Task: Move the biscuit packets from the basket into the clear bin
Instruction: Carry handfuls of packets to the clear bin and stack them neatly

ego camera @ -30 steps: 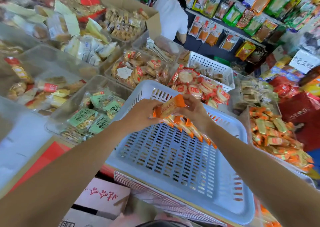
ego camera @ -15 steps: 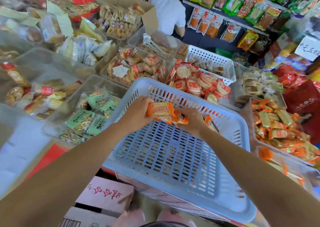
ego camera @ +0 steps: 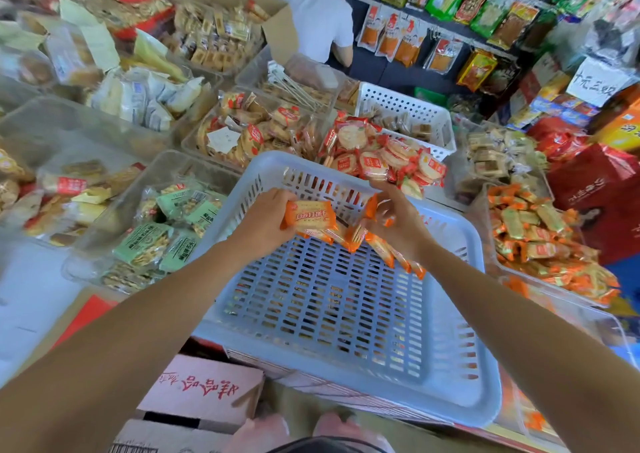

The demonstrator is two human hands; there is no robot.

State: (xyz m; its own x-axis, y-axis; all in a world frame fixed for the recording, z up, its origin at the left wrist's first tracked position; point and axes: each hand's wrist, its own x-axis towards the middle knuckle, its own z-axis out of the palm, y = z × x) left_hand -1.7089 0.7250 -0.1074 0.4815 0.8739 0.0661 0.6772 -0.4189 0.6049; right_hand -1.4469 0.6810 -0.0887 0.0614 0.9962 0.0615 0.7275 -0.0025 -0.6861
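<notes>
Head view of a snack stall. The left hand (ego camera: 266,224) is gripping one end of an orange biscuit packet (ego camera: 311,215), whose printed face is turning upward, while further orange packets are bunching just beneath it. The right hand (ego camera: 398,224) is curling its fingers around more of the same packets, and a row of joined packets (ego camera: 388,251) is hanging below its palm and trailing toward the wrist. Both hands are meeting close together above the far half of the pale blue slotted basket (ego camera: 329,314), with the packets lifted off its floor. The clear bin (ego camera: 482,206) is standing just beside the basket's right rim and is holding a heap of orange packets (ego camera: 540,241) of matching colour. To the left of the basket, a clear tub of green packets (ego camera: 166,231) is sitting near the left forearm. Beyond the far rim, red-wrapped round crackers (ego camera: 381,154) are lying piled in front of a white perforated basket (ego camera: 408,113). A cardboard box (ego camera: 204,390) with red lettering is lying below the basket's near left corner. A person in a white shirt (ego camera: 311,12) is standing at the back.
</notes>
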